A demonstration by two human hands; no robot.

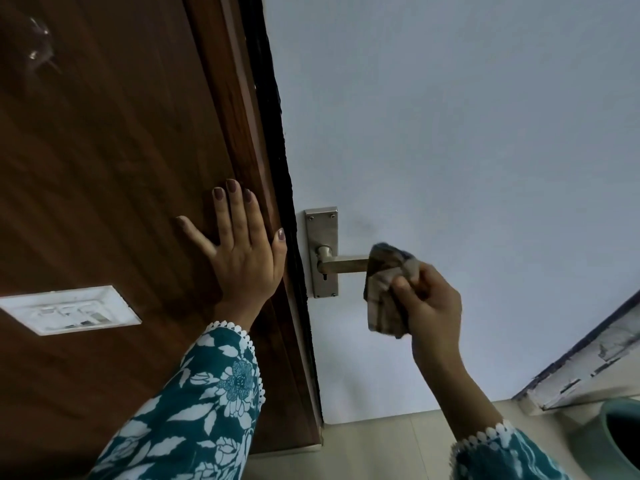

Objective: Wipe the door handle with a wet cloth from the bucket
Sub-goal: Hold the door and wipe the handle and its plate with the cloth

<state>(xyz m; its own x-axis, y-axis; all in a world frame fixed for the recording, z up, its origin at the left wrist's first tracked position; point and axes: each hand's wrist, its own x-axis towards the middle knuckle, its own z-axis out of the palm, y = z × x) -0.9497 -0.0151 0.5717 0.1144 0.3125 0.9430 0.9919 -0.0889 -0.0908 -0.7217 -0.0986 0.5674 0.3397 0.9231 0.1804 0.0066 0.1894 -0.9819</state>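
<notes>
A steel lever door handle [341, 265] sticks out to the right from its tall backplate [322, 230] on the pale door. My right hand [431, 303] is shut on a dark grey checked cloth [384, 289], which wraps over the free end of the lever and hides its tip. My left hand [239, 251] lies flat with fingers spread on the brown wooden panel [104, 168] left of the door edge. A green bucket [620, 441] shows only in part at the bottom right corner.
A white switch plate [69, 310] is set in the wooden panel at the left. A worn white skirting edge [588, 362] runs along the lower right, above the light floor [398, 445].
</notes>
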